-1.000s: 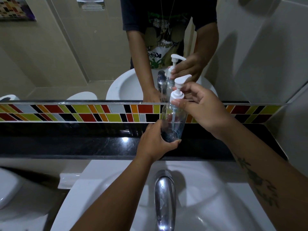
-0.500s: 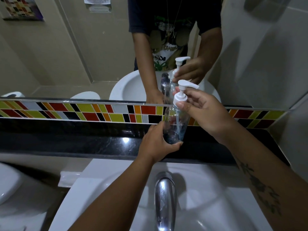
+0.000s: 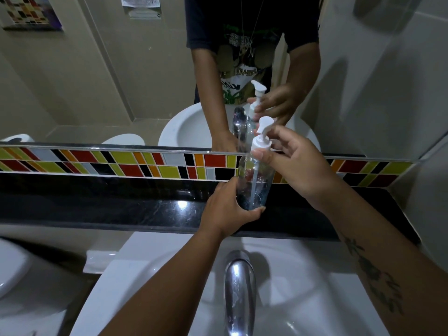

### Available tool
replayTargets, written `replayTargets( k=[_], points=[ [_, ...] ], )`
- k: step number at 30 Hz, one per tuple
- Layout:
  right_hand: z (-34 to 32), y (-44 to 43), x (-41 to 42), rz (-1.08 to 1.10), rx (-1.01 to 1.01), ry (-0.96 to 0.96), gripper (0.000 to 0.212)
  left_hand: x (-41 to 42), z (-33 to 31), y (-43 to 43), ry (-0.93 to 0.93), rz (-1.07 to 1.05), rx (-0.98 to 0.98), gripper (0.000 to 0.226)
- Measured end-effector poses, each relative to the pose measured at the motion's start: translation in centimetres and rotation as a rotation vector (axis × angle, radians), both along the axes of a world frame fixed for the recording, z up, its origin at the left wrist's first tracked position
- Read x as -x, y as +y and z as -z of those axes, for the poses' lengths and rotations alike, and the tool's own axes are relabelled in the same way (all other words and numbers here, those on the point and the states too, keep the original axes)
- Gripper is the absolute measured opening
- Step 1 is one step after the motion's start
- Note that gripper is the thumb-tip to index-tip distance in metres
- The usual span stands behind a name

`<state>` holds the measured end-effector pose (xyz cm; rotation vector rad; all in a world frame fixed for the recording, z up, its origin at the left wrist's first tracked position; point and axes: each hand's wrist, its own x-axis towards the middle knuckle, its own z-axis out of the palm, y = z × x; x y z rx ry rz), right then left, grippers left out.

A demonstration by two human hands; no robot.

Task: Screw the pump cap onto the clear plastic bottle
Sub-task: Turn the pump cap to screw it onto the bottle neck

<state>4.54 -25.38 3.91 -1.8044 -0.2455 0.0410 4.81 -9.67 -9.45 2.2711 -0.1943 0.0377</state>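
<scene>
While the left hand [image 3: 226, 209] grips the base of the clear plastic bottle [image 3: 254, 180] upright above the black ledge [image 3: 121, 204], the right hand [image 3: 298, 163] pinches the white pump cap [image 3: 261, 141] seated on its neck

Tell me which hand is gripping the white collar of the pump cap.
The right hand, pinching the pump cap; the left hand holds the bottle's base.
</scene>
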Motion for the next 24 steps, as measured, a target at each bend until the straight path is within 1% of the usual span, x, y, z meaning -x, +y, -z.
replayTargets(
  k=[3, 7, 9, 12, 14, 16, 19, 21, 24],
  points=[
    [0.0, 0.0, 0.2, -0.007, -0.013, -0.012, 0.041, -0.1, 0.1, 0.0, -0.004, -0.005, 0.001, 0.067],
    [0.0, 0.6, 0.2, 0.066, -0.014, -0.042, 0.035, -0.1, 0.2, 0.0, -0.006, -0.007, -0.002, 0.066],
    [0.2, 1.0, 0.0, 0.124, 0.007, -0.062, 0.037, -0.1, 0.3, -0.1, -0.008, -0.006, 0.005, 0.066],
    [0.3, 1.6, -0.1, 0.188, 0.054, -0.091, 0.047, -0.2, 0.4, -0.1, -0.006, -0.001, 0.019, 0.068],
    [0.3, 1.5, -0.1, 0.171, 0.036, -0.077, 0.05, -0.2, 0.4, 0.0, -0.01, -0.001, 0.019, 0.067],
    [0.1, 1.2, 0.1, 0.089, -0.022, -0.024, 0.051, -0.1, 0.4, 0.0, -0.009, -0.002, 0.024, 0.063],
    [-0.1, 0.7, 0.6, -0.015, -0.076, 0.023, 0.045, -0.2, 0.4, 0.0, -0.008, -0.003, 0.026, 0.064],
    [-0.1, 0.7, 0.6, -0.016, -0.073, 0.021, 0.041, -0.2, 0.5, 0.0, -0.011, -0.007, 0.026, 0.065],
    [0.3, 1.2, 0.4, 0.074, -0.065, -0.005, 0.036, -0.1, 0.4, 0.0, -0.015, -0.008, 0.023, 0.066]
  ],
)
